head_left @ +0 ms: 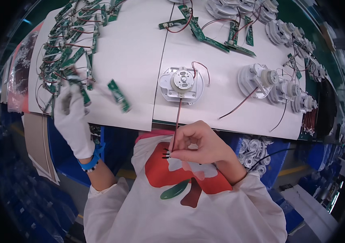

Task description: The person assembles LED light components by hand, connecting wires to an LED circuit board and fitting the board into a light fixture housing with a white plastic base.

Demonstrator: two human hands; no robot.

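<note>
My right hand [202, 143], bare, pinches a thin red-and-dark wire lead [178, 121] near its end, in front of the table edge. The lead runs up to a white round motor unit [182, 84] with a silver motor on top, lying at the middle of the table. My left hand [74, 121], in a white glove, is at the near side of a heap of green circuit boards [63, 52]. Its fingers are closed on a green circuit board [72, 73], smeared by motion. Another board [118, 96], also blurred, is to the right of this hand.
More motor units [261, 79] stand in a row at the right, and others are stacked at the far right. Loose wired boards [196, 30] lie at the back. Below the table edge, a blue bin [279, 156] holds white plastic parts [255, 152].
</note>
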